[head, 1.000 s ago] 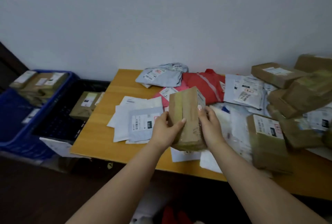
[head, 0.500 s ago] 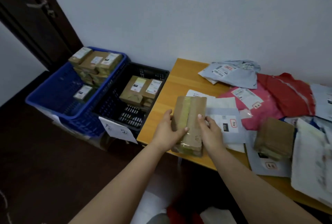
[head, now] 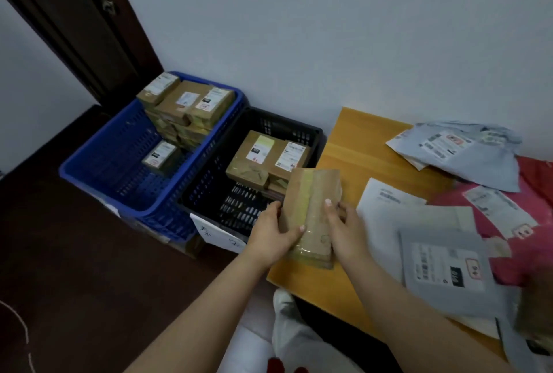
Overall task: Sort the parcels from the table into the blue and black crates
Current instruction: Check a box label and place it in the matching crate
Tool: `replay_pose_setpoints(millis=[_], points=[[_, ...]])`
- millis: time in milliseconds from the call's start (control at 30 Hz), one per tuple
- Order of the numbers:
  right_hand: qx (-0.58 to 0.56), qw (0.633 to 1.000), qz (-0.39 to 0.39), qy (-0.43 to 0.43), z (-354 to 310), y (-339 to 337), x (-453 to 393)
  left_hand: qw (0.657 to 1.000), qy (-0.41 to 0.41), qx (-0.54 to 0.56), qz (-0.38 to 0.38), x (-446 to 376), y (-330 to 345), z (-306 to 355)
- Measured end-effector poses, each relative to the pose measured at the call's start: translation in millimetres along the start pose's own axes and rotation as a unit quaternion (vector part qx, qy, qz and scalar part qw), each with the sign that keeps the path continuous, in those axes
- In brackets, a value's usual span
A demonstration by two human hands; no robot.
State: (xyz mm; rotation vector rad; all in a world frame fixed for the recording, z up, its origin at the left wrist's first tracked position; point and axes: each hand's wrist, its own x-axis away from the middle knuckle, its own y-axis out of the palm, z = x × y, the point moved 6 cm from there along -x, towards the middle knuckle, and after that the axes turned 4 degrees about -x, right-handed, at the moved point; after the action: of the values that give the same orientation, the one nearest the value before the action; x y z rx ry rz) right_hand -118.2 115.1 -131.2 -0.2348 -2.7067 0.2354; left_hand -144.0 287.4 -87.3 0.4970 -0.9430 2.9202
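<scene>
I hold a brown taped cardboard parcel (head: 311,211) upright between both hands, over the table's left edge beside the black crate. My left hand (head: 272,235) grips its left side and my right hand (head: 344,232) grips its right side. The black crate (head: 299,130) on the floor holds a few brown boxes with white labels. Left of it, the blue crate (head: 98,163) holds a stack of several brown boxes. Soft mailers remain on the wooden table (head: 353,145): grey (head: 466,157), pink (head: 508,217), white (head: 389,208).
A dark door (head: 74,22) with a metal handle stands behind the crates at the left. The floor is dark. A white paper tag (head: 215,232) hangs on the black crate's front. A pale wall runs behind the table and crates.
The view has swung left toward the crates. Both hands have carried the brown parcel leftward from over the table's middle to its left edge, next to the black crate.
</scene>
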Motion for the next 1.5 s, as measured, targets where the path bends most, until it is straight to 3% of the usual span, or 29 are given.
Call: replay_pose_setpoints(millis=[267,667,733,933,1167,1500], points=[[0.035,0.994,-0.088,0.047,-28.4,105.1,-76.7,0.998,-0.054,-0.043,-0.014,-87.9,-62.7,-39.8],[0.078,0.986,-0.098,0.112,-10.0,153.4,-129.8,0.984,-0.114,-0.102,-0.087,-182.0,-66.5,-88.1],[0.128,0.982,-0.094,0.102,-7.5,162.4,-139.1,0.979,-0.128,-0.124,-0.1,-200.7,-69.6,-99.7],[0.198,0.973,-0.051,0.104,-5.4,218.3,-176.5,0.977,-0.102,-0.139,-0.125,-261.3,-92.1,-137.5],[0.217,0.963,-0.105,0.119,-5.3,290.5,-232.1,0.975,-0.078,-0.167,-0.127,-334.7,-116.9,-175.7],[0.227,0.964,-0.041,0.131,12.5,305.7,-302.8,0.963,-0.022,-0.17,-0.206,-418.9,-91.9,-176.5]])
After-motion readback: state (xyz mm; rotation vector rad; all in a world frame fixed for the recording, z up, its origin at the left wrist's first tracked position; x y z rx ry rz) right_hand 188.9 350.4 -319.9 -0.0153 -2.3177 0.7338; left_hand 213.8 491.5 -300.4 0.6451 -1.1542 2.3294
